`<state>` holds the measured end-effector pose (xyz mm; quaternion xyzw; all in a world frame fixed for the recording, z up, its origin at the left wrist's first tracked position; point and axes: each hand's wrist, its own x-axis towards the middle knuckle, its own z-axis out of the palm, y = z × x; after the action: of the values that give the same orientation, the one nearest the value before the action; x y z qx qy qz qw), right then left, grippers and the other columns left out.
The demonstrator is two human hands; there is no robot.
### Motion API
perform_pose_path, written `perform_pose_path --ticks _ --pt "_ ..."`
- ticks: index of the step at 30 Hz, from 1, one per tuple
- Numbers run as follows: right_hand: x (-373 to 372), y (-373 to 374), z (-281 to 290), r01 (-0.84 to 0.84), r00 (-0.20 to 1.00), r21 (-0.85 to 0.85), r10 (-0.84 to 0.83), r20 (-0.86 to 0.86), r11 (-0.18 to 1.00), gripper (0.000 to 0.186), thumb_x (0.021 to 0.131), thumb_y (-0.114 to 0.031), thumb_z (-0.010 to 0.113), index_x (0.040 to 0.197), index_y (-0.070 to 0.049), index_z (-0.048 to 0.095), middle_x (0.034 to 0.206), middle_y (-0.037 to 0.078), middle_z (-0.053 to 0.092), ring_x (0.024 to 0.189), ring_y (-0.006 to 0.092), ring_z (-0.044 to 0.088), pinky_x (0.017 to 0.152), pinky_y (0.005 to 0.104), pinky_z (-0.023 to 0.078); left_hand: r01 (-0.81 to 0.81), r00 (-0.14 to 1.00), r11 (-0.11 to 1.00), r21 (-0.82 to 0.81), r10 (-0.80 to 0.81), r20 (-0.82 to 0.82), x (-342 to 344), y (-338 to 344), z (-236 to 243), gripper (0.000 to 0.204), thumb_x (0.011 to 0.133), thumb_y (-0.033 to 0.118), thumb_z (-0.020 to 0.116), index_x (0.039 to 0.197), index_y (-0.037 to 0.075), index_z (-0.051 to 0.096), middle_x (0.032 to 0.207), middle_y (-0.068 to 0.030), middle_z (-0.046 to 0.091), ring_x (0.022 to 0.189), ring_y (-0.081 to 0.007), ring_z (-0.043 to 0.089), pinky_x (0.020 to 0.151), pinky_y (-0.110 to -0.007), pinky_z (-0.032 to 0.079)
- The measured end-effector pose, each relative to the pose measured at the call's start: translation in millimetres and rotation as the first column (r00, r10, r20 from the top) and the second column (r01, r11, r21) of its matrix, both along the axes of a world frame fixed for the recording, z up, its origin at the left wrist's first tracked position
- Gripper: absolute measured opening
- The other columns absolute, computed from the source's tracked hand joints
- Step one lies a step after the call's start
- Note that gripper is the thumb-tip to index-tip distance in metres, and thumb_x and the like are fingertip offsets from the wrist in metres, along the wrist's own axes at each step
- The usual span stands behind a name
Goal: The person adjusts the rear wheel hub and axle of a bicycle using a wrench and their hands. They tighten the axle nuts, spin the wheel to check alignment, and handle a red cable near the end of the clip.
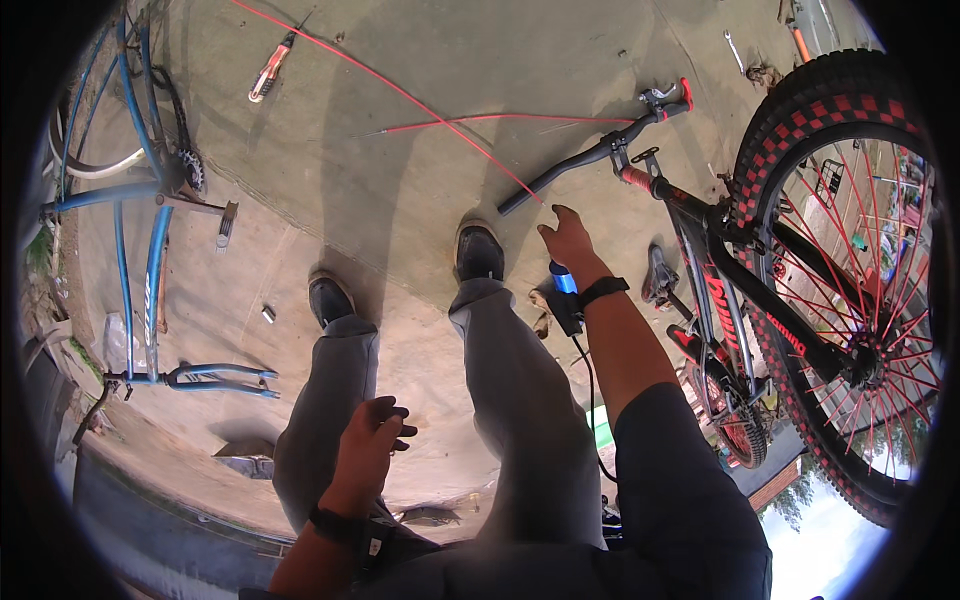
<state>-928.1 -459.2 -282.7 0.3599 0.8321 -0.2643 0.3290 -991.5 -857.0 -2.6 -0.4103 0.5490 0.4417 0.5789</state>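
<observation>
Off to the right, my right hand reaches forward over the ground, fingers bent, at the near end of a long thin red cable. That cable runs in a slanting line from my fingertips to the far left; the exact grip is small and partly hidden. My left hand hovers above my left thigh with loosely bent fingers and nothing visible in it. Just beyond the right hand, a black handlebar with a red-tipped brake lever belongs to a tilted black and red bicycle. A second red cable extends left from the handlebar.
The bicycle's fat checkered tyre rises at the right. A blue bicycle frame with a crank stands at the left. A screwdriver and a wrench lie on the concrete. My shoes are between the two bicycles.
</observation>
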Motion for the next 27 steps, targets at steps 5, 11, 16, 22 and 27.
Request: perform_pose_path --ticks 5,11,16,22,27 --pt "0.6 4.7 -58.4 -0.005 0.988 0.007 0.004 0.152 1.000 0.054 0.089 -0.032 0.069 0.134 -0.005 0.059 0.133 0.020 0.062 0.122 0.0411 0.059 0.102 0.0471 0.049 -0.015 1.000 1.000 0.016 0.015 0.010 -12.5 9.2 -8.2 0.037 0.100 0.009 0.056 0.133 -0.005 0.049 0.121 -0.0186 0.064 0.100 -0.0252 0.070 0.079 -0.034 0.055" --pt "-8.4 -10.1 16.2 0.075 0.992 -0.146 -0.058 0.113 0.986 0.028 0.095 -0.035 0.060 0.102 -0.011 0.073 0.098 0.018 0.073 0.097 0.0408 0.068 0.086 0.0509 0.053 0.036 0.999 0.998 0.048 -0.036 -0.007 -8.6 22.4 0.0 0.038 0.100 0.012 0.057 0.134 -0.004 0.051 0.122 -0.0166 0.065 0.101 -0.0223 0.069 0.080 -0.032 0.054" --pt "-26.4 -24.3 205.3 -0.024 0.994 -0.269 -0.006 -0.113 0.963 0.028 0.095 -0.032 0.062 0.103 -0.009 0.074 0.095 0.018 0.072 0.089 0.0365 0.069 0.077 0.0459 0.054 0.094 0.994 0.992 0.088 -0.089 -0.059 -22.0 45.8 47.0 0.041 0.101 0.019 0.057 0.136 -0.003 0.050 0.122 -0.0154 0.065 0.103 -0.0222 0.069 0.080 -0.032 0.053" --pt "-2.1 -48.6 441.2 -0.091 0.973 -0.330 0.013 -0.231 0.940 0.023 0.094 -0.028 0.065 0.104 -0.009 0.075 0.091 0.015 0.072 0.086 0.0349 0.069 0.075 0.0428 0.054 -0.107 0.984 0.954 0.280 0.142 -0.106 -67.8 94.2 110.4 0.044 0.106 0.034 0.050 0.137 0.003 0.048 0.125 -0.0156 0.063 0.111 -0.0257 0.065 0.089 -0.038 0.050" --pt "52.3 -56.8 582.9 0.092 0.977 -0.472 -0.171 -0.128 0.877 0.024 0.093 -0.031 0.068 0.105 -0.013 0.077 0.090 0.013 0.073 0.084 0.0330 0.070 0.073 0.0408 0.055 -0.336 0.935 0.843 0.420 0.351 0.042 -80.3 129.8 151.3 0.033 0.107 0.040 0.048 0.122 0.010 0.053 0.121 -0.0156 0.066 0.113 -0.0308 0.063 0.098 -0.045 0.049"
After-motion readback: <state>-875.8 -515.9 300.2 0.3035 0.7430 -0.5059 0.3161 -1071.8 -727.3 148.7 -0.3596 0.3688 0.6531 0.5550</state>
